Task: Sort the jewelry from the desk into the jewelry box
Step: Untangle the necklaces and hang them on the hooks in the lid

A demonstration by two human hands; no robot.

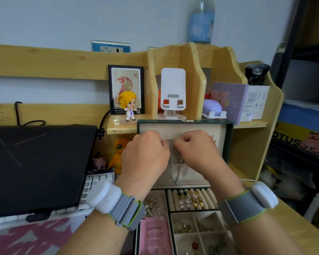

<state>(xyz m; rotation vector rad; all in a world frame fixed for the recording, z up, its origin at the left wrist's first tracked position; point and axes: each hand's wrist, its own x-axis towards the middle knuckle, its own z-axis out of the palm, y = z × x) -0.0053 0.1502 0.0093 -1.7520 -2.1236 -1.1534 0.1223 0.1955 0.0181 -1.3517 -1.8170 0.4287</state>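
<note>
- A thin silver chain necklace (pixel 175 162) is held up against the cream lining of the upright lid (pixel 223 133) of the dark green jewelry box (pixel 230 144), its loop hanging down between the wrists.
- The chain's top end is pinched in the curled fingers of the left hand (pixel 145 153) and the right hand (pixel 195 150); both grips are closed on it, close together at the clasp.
- The open lower tray (pixel 168 208) is seen to hold rings on cream rolls (pixel 191 198) and gold earrings in compartments.
- A white-and-grey wrist band is worn on each arm.
- A black closed laptop (pixel 35 162) lies left of the box on the wooden bench (pixel 293 223).
</note>
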